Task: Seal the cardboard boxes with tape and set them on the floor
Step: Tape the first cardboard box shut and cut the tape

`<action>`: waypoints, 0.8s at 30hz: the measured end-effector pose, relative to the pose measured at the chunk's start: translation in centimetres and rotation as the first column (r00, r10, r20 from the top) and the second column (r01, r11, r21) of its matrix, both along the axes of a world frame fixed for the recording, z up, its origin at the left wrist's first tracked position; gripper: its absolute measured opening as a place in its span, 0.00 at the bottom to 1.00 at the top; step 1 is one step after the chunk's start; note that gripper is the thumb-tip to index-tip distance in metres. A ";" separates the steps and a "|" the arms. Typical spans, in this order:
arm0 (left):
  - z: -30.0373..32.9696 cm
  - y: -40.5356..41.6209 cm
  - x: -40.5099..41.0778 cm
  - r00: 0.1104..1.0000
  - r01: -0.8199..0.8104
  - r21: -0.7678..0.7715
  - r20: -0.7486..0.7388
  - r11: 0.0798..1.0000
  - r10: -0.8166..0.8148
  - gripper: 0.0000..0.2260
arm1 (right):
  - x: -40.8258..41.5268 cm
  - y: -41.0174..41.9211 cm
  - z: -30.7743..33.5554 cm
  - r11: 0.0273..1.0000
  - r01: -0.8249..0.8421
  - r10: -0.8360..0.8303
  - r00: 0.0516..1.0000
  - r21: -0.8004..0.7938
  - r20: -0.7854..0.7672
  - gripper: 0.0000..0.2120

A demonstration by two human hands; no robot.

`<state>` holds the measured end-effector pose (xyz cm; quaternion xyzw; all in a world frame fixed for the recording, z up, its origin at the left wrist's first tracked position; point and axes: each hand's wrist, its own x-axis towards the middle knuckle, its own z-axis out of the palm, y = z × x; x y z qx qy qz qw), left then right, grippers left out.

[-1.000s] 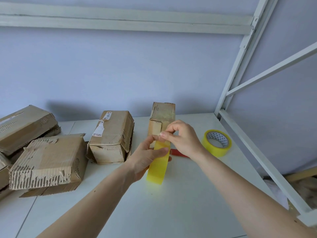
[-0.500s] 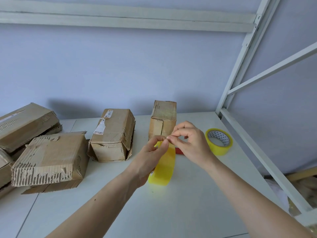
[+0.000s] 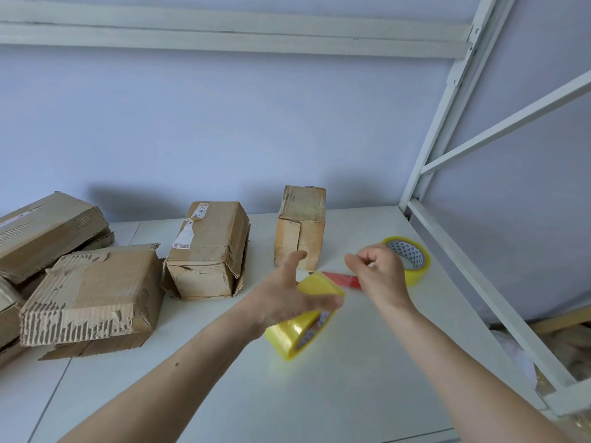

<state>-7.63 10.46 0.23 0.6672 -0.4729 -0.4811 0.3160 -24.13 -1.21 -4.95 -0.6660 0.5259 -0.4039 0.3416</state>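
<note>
The tape roll (image 3: 299, 327) was held above the counter (image 3: 351, 394), in front of the upright cardboard box (image 3: 300, 228); as a judgement, it was light and stiff, best gripped through its core or across the rim, while its thin film would cling and fold on itself. The left hand (image 3: 287, 302) gripped the roll, fingers wrapped over its upper rim and thumb raised. The right hand (image 3: 374, 273) was curled just beside it, fingertips pinched as if on the clear tape end, though no strip was plainly visible. A second roll (image 3: 412, 260) lay on the counter behind.
</note>
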 end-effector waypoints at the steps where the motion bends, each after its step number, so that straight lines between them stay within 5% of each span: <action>1: -0.2 -0.1 0.0 0.997 0.027 0.007 0.074 1.000 -0.028 0.46 | -0.5 -0.3 -0.9 0.999 0.026 -0.023 0.999 0.048 -0.047 0.19; 5: -0.3 -0.2 -0.8 0.983 0.093 0.084 0.153 0.992 -0.105 0.38 | -1.2 0.0 -4.2 0.987 0.085 -0.046 0.963 0.138 -0.265 0.21; 9: -0.1 -1.0 -1.6 0.962 0.145 0.092 0.218 0.985 -0.162 0.36 | -1.0 0.7 -6.7 0.984 0.174 -0.153 0.921 0.027 -0.358 0.18; 14: 0.1 -2.0 -1.9 0.941 0.143 0.112 0.292 0.983 -0.170 0.36 | -1.1 1.5 -7.6 0.959 0.281 -0.268 0.884 -0.024 -0.383 0.07; 19: -0.2 -2.2 -1.5 0.968 0.117 0.127 0.205 0.985 -0.141 0.35 | -1.5 1.1 -7.3 0.900 0.430 -0.375 0.845 0.069 -0.381 0.32; 22: -0.4 -2.3 -1.3 0.975 0.121 0.115 0.174 0.986 -0.140 0.35 | -1.4 0.9 -6.8 0.900 0.426 -0.363 0.853 0.097 -0.375 0.29; 24: -0.4 -2.2 -1.1 0.977 0.118 0.110 0.167 0.987 -0.136 0.35 | -0.7 0.6 -5.5 0.904 0.415 -0.389 0.898 0.102 -0.204 0.23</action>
